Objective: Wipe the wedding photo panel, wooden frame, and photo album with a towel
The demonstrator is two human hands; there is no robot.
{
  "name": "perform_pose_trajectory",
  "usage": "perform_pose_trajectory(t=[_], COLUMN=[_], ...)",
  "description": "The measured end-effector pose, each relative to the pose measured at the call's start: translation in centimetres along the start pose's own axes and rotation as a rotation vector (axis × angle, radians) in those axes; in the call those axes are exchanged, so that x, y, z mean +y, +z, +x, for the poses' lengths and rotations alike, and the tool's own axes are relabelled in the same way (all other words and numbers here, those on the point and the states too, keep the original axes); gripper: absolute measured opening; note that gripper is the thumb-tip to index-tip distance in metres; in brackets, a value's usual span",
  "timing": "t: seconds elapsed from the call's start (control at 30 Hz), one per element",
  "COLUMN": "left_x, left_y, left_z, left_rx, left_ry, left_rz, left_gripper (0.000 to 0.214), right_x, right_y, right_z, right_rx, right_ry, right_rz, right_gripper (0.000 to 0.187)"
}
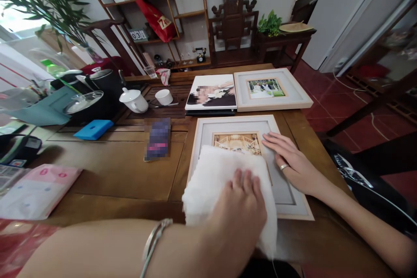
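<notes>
A picture frame (203, 128) with a pale wooden border, a wide mat and a small photo lies flat on the table in front of me. Spread over its lower left part is a white cloth (211, 178), covering much of the photo and hanging past the near edge. My left hand (241, 213) has its fingers bent and pressed into the cloth. My right hand (293, 160), with a ring on it, rests open with fingers outstretched on the frame's right side.
Behind the frame lie a photo panel (211, 91) and another framed photo (273, 89). A phone (157, 139), a blue block (93, 129), a white teapot (133, 100) and a cup (163, 97) stand to the left. A tissue pack (35, 191) lies at the table's left.
</notes>
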State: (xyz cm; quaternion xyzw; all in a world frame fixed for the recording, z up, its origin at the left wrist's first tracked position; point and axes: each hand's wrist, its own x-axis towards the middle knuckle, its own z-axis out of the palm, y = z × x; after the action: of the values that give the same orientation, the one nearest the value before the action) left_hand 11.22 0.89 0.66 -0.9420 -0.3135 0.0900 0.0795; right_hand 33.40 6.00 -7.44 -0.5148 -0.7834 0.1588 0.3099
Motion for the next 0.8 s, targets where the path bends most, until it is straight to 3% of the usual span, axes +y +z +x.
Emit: perform_pose_trajectory(t=[0.07,0.17,0.4,0.5,0.63,0.8], left_x=[1.1,1.0,-3.9,-4.8,-3.1,1.0], left_y=[-0.2,0.4,2.3,2.5,2.1,-0.2], left_z=[-1.1,-0.3,7.4,9.4,8.8,5.1], left_rx=[0.046,0.093,0.18,0.191,0.162,0.093], left_ry=[-0.001,-0.096,-0.305,-0.338,-0.253,-0.004], left_rz=[0.002,0.073,0.201,0.183,0.111,0.008], left_gripper=[0.05,0.047,0.046,0.046,0.043,0.038], right_x=[-0.1,0.0,0.3,0.4,0.3,0.1], right_y=[0.0,0.0,0.0,0.1,0.1,0.0], right_z=[0.0,0.0,0.0,0.0,0.0,0.0], right_rx=[-0.004,-0.01,0.004,0.015,0.022,0.006], right_ry=[0.003,0.001,-0.046,-0.058,-0.06,-0.023], right_rz=[-0.004,-0.007,0.013,0.02,0.026,0.011], right_gripper=[0.047,0.048,0.051,0.052,0.055,0.051])
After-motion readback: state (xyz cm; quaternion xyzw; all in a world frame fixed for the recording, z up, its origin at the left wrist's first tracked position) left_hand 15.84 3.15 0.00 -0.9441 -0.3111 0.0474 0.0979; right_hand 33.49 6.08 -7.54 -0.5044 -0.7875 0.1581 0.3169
